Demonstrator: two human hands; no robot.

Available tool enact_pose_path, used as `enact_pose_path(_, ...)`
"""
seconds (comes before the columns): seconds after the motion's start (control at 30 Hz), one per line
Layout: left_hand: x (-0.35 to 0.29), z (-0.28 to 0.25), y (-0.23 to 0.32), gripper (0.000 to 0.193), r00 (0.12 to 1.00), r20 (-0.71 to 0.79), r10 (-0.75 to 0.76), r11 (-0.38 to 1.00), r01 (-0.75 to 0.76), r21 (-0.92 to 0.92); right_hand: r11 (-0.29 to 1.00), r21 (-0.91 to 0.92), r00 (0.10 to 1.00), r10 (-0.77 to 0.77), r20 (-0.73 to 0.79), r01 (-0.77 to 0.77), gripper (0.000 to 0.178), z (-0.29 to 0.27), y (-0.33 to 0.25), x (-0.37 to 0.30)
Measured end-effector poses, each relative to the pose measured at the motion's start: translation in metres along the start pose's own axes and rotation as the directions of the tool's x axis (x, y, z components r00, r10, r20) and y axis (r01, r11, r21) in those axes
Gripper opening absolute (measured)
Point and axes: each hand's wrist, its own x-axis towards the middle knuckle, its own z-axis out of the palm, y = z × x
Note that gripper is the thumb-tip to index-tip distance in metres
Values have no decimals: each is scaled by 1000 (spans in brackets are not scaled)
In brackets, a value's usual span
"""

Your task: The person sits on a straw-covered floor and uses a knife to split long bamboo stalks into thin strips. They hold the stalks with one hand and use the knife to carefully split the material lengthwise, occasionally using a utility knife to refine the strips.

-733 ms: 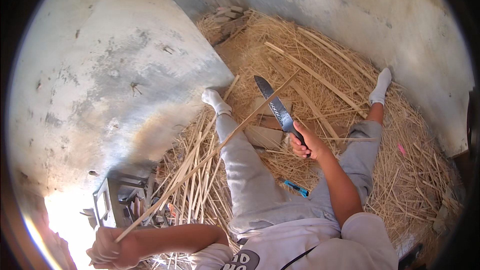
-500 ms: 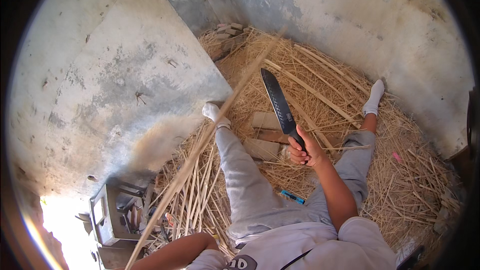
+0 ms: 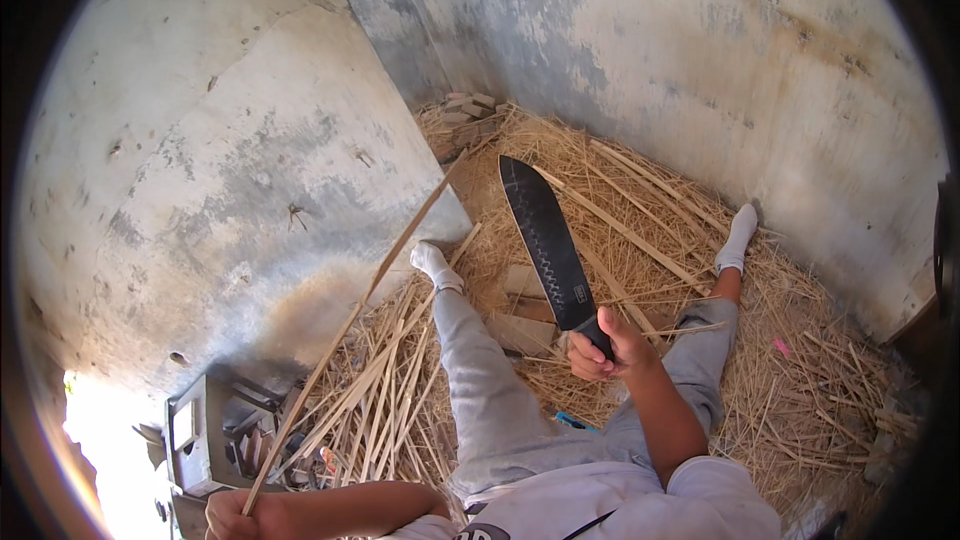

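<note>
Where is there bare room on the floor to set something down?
A small earth patch between, as viewed, the left wall's end and the knife; the flat slab between left leg and right leg, mostly uncovered. Crowded: loose strips outside the left leg, straw-like shavings outside the right.

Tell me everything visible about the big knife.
The knife has a broad, dark, metal-looking blade with a pale zigzag pattern along its left side and a small pale mark near the black handle. The right hand grips that handle, partly hiding it. The blade points up and slightly left in the picture, in front of the straw-like litter; nothing else visibly touches it.
</note>
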Motion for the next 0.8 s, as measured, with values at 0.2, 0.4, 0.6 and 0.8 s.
enact_pose_path(0.2,-27,6,-13,34,994,-97,-50,991,61,120,984,-179,965,-44,-260,-3,63,9,-1,-2)
enact_pose_path(0.4,-83,76,-131,59,908,-42,-416,904,408,-131,648,-638,772,-120,-624,-415,60,14,18,11)
enact_pose_path(0.6,-102,95,-150,61,810,6,-586,796,577,-184,672,-543,685,-72,-725,-503,62,11,12,-13)
enact_pose_path(0.8,-83,115,-142,56,810,-2,-587,805,583,-106,819,-441,594,-159,-789,-366,62,11,-1,-19)
